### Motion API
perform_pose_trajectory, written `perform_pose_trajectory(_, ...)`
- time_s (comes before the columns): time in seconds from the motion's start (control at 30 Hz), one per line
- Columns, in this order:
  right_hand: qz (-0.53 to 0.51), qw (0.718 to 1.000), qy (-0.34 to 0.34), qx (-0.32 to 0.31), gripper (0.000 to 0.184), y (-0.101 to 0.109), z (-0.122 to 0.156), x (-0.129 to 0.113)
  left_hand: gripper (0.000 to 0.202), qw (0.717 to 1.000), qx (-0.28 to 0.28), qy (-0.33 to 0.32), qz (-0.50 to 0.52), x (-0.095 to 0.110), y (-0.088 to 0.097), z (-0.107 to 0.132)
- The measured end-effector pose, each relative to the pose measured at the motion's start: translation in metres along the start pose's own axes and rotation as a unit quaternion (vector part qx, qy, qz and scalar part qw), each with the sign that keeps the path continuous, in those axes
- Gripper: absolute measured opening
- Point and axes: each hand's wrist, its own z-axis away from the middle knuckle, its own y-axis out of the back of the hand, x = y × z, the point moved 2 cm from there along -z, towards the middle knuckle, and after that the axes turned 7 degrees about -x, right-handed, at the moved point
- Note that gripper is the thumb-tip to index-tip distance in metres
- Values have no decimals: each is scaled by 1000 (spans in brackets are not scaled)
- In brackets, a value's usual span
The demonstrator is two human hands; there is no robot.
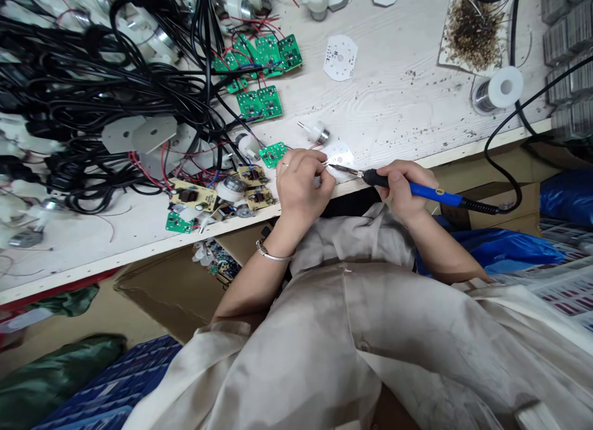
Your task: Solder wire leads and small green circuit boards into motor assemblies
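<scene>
My right hand (402, 188) is shut around a blue-handled soldering iron (426, 192), whose metal tip (345, 168) reaches left to the edge of a white round circuit board (340, 158). My left hand (303, 188) pinches a thin wire (324, 165) at that same spot, and the fingers hide part of it. Close to my left hand lie a green circuit board (273, 153) and a small motor with a white body (315, 132). A black cord trails from the iron's handle.
A dense tangle of black cables (106, 78) with green boards covers the left of the white bench (393, 102). A solder spool (500, 87) and a sheet of brown debris (472, 31) sit at the right, beside stacked grey parts (560, 65). Below the bench edge stands a cardboard box (162, 294).
</scene>
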Motion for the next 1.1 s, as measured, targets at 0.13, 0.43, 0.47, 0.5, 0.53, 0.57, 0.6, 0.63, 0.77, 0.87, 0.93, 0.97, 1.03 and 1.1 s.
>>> perform_pose_trajectory(0.13, -3, 1000, 6, -7, 17, 0, -1, -2, 21, 1000, -10, 7, 14, -2, -1, 0)
perform_pose_trajectory(0.43, -5, 1000, -5, 3, 23, 0, -4, -6, 21, 1000, -1, -10, 24, -2, 2, -1)
perform_pose_trajectory(0.47, -2, 1000, -7, -3, 23, 0, -4, -5, 22, 1000, -1, -11, 26, -2, 2, -1)
perform_pose_trajectory(0.5, -1, 1000, -9, -6, 23, 0, -4, -5, 22, 999, -1, -14, 29, -2, 3, -1)
perform_pose_trajectory(0.53, -1, 1000, -9, -7, 22, 0, -4, -5, 22, 999, 1, -18, 32, -2, 3, -2)
perform_pose_trajectory(0.57, -1, 1000, -9, -7, 22, 0, -4, -5, 22, 999, 2, -20, 35, -2, 4, -2)
perform_pose_trajectory(0.6, -1, 1000, -6, -7, 21, 0, -4, -4, 22, 999, 1, -21, 36, -2, 4, -2)
perform_pose_trajectory(0.63, 0, 1000, -3, -8, 20, 0, -4, -4, 21, 999, -1, -20, 36, -2, 4, -2)
perform_pose_trajectory(0.77, 5, 1000, 12, -15, 18, 0, -5, -5, 21, 999, -18, -4, 27, -2, 4, -2)
perform_pose_trajectory(0.87, 0, 1000, 9, -14, 19, 1, -5, -6, 21, 999, -28, 9, 18, -3, 3, -2)
perform_pose_trajectory(0.93, -5, 1000, 4, -7, 21, 1, -5, -6, 20, 999, -34, 14, 19, -3, 3, -2)
perform_pose_trajectory(0.97, -6, 1000, 2, -5, 21, 1, -5, -6, 20, 999, -36, 14, 23, -3, 3, -2)
perform_pose_trajectory(1.03, 0, 1000, 6, -8, 21, 1, -5, -5, 19, 999, -32, 9, 32, -3, 4, -2)
perform_pose_trajectory(1.1, 9, 1000, 7, -12, 21, 1, -5, -4, 19, 999, -27, 5, 39, -2, 4, -2)
